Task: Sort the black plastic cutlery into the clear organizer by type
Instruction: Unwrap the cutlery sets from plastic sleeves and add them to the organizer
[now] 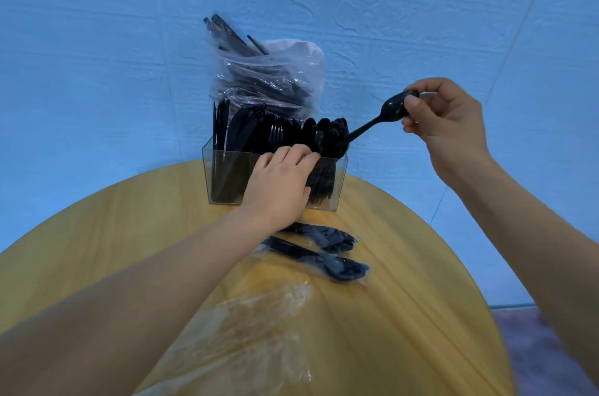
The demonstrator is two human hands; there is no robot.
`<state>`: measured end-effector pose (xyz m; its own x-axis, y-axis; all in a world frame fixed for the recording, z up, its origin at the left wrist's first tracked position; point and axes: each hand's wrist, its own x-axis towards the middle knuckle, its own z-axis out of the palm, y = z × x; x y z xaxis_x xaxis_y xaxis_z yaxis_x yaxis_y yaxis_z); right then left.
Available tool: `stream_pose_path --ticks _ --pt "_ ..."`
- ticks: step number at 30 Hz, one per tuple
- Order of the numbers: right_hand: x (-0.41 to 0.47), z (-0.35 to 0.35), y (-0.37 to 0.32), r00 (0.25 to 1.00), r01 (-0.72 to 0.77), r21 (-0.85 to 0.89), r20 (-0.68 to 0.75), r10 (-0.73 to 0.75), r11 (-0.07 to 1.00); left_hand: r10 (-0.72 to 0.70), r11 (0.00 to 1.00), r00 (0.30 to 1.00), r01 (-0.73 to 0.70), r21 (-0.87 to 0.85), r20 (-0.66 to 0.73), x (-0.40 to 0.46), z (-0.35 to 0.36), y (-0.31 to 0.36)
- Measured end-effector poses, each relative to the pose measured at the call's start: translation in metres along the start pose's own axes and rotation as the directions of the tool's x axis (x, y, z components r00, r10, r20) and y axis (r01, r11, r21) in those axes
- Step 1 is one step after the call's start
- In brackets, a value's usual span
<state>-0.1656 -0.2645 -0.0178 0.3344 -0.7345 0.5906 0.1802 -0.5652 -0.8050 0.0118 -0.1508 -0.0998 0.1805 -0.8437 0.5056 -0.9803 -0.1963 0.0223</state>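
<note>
A clear organizer point(227, 175) stands at the far edge of the round yellow table, packed with upright black knives on the left, forks in the middle and spoons on the right. My left hand point(278, 185) grips its front rim, fingers curled over the edge. My right hand point(444, 117) pinches a black spoon point(379, 118) by its bowl, up and to the right of the organizer. The spoon's handle slants down into the right compartment. Two wrapped black cutlery packs point(324, 237) point(327, 261) lie on the table just in front of the organizer.
A bowl or bag of wrapped black cutlery point(269, 75) stands behind the organizer against the blue wall. Crumpled clear wrappers point(259, 331) lie near the table's front. The yellow table point(97, 233) has a curved edge dropping off at the right.
</note>
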Motion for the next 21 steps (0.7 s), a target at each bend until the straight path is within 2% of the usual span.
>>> stream_pose_path --ticks 5,13,17,21 --pt "0.007 0.015 0.013 0.996 0.082 -0.159 0.042 -0.076 0.984 0.004 1.000 1.000 -0.004 0.015 -0.026 -0.001 0.002 -0.003" --pt "-0.002 0.052 0.049 0.999 0.046 -0.350 0.002 -0.048 0.936 0.031 0.999 0.999 -0.030 0.038 -0.018 -0.002 0.002 -0.005" --pt "-0.018 0.065 0.068 0.996 0.064 -0.493 0.082 -0.027 0.867 0.044 0.998 0.999 -0.043 0.052 -0.002 -0.002 0.001 -0.007" --pt "-0.032 0.066 0.065 0.999 0.047 -0.501 0.022 -0.042 0.864 0.037 0.999 0.998 -0.037 -0.011 0.050 -0.002 -0.004 -0.009"
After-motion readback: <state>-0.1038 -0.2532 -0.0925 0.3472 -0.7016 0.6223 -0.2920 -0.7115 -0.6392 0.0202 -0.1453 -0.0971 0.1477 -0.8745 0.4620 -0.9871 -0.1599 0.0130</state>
